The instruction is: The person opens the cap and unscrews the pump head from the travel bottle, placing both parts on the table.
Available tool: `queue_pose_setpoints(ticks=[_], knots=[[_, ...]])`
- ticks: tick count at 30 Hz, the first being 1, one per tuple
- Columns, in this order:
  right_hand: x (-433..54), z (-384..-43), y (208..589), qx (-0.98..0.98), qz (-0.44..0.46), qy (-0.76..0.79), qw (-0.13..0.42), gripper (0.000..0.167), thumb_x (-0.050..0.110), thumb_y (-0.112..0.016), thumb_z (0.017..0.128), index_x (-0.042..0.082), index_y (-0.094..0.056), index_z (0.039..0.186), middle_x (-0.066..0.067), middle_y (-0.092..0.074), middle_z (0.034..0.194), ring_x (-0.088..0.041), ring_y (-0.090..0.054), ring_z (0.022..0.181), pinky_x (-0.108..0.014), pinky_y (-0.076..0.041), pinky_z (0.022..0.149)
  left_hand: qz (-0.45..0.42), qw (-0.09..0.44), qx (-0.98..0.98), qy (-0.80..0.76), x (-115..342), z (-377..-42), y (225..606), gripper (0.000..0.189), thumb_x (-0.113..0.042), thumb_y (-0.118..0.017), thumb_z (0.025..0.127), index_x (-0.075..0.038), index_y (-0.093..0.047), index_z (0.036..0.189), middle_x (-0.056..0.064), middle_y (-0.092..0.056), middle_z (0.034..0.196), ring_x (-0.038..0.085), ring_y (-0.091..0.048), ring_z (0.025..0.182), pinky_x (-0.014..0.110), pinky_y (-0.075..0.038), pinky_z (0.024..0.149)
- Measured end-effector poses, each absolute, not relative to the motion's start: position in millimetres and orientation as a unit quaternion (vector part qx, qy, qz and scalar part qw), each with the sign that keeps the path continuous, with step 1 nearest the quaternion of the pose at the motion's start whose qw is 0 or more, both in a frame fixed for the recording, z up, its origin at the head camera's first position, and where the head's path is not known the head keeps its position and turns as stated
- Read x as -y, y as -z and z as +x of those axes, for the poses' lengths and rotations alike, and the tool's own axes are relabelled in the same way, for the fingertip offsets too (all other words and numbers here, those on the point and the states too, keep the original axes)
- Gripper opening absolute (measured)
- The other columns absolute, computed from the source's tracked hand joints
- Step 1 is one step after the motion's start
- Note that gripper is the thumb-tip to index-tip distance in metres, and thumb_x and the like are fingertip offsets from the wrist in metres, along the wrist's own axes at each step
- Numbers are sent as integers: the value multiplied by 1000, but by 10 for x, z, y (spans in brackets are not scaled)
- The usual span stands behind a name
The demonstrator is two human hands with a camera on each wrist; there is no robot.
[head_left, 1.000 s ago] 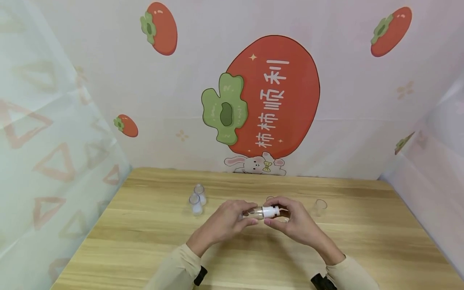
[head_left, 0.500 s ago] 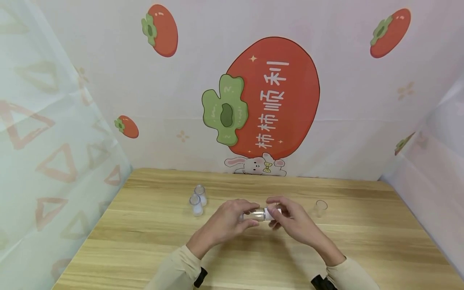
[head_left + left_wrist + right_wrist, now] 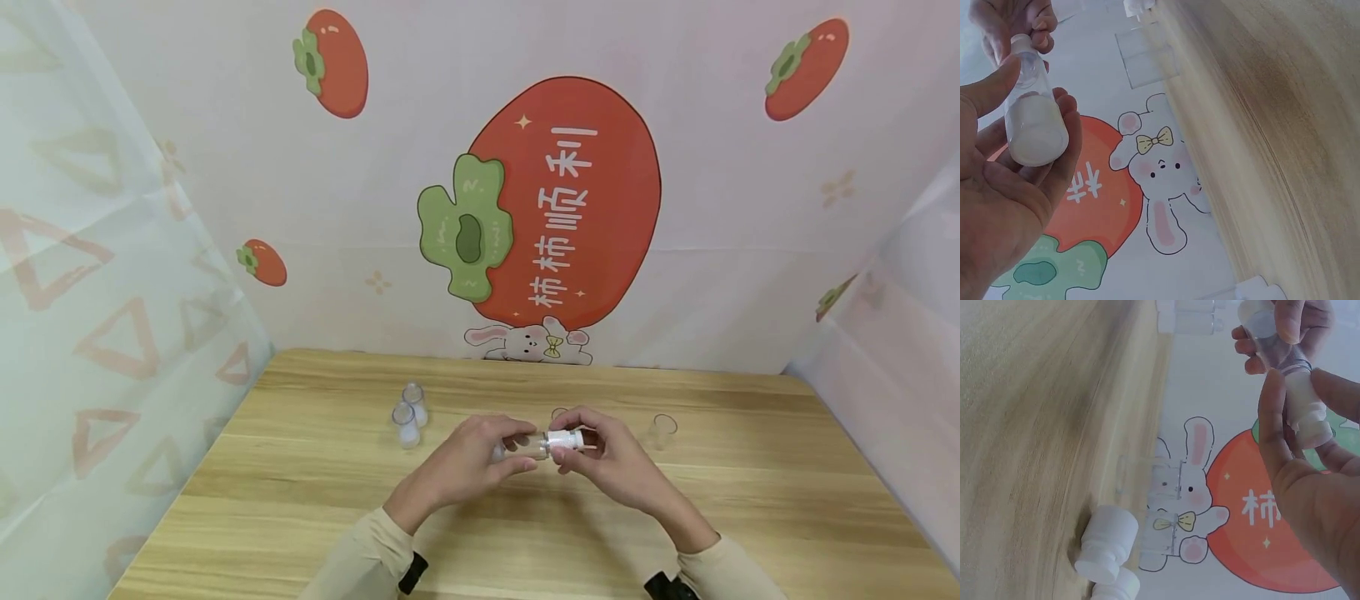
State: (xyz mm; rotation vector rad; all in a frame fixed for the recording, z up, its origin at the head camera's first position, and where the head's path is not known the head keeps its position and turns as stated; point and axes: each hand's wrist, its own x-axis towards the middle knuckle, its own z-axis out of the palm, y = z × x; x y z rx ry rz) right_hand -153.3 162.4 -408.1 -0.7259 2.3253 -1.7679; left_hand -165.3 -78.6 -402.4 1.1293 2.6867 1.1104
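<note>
A small clear bottle (image 3: 534, 447) with a white bottom lies sideways between both hands above the table. Gripping its clear body from the left is my left hand (image 3: 472, 457); in the left wrist view the white lower part of the bottle (image 3: 1037, 134) faces the camera. My right hand (image 3: 611, 458) pinches the white pump head (image 3: 1305, 406) at the bottle's other end, thumb on one side and fingers on the other. The pump head meets the clear body at the neck; whether it is fully seated, I cannot tell.
Two similar clear bottles (image 3: 406, 425) with white bottoms stand at the left of the table. Clear cap (image 3: 663, 432) stands at the right, another cap (image 3: 558, 412) behind my right hand. White pump heads (image 3: 1107, 540) show on the wooden table (image 3: 1054, 444) in the right wrist view.
My right fingers shifted round the pump head half a second ago, covering it, and now pinch it again with it showing. The left hand has stayed nearly still on the bottle.
</note>
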Motion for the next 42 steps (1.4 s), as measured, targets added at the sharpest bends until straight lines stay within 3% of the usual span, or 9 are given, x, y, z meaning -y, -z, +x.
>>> queue_pose_setpoints(ticks=[5,12,22,28,34,42], knots=[[-1652,-1537,4102,-766,-263,584,55,22,3,-74,92,7,-63,111,-15,-60,107,-19,-63,89,-30,-59,75,362,45,-849,-383,799,-1682,4040,36,-24,-73,96,-5,-69,126,0,-73,104,1,-63,90,22,-53,84],[-1630,-1535,4102,-748,-270,605,39,10,3,-74,92,5,-69,100,-17,-63,104,-19,-64,91,-30,-59,75,359,74,-844,-392,828,-1689,4037,40,-31,-71,97,-5,-68,127,-3,-73,105,0,-63,92,22,-53,87],[-1669,-1537,4098,-749,-296,592,22,23,1,-77,89,4,-68,110,-13,-65,106,-19,-63,93,-29,-57,79,356,123,-820,-431,837,-1715,4014,32,-26,-71,97,-6,-70,122,-13,-69,96,2,-63,90,22,-52,85],[-1699,-1539,4106,-736,-335,588,14,24,-3,-75,88,5,-68,110,-13,-67,111,-21,-63,105,-27,-55,86,356,161,-798,-459,861,-1721,4019,31,-24,-68,100,-2,-70,122,-8,-68,94,5,-62,86,23,-54,80],[-1721,-1537,4106,-728,-352,589,-2,26,-6,-75,88,4,-68,110,-14,-67,115,-21,-62,110,-25,-53,91,338,207,-776,-491,878,-1724,4023,26,-21,-61,104,-3,-69,122,4,-72,95,10,-67,82,24,-54,74],[-1779,-1521,4110,-752,-325,573,-15,27,-4,-75,89,4,-70,114,-18,-65,114,-19,-64,99,-26,-55,81,331,167,-809,-457,960,-1694,4038,31,-24,-69,99,-6,-68,123,-5,-68,102,7,-61,93,28,-52,87]])
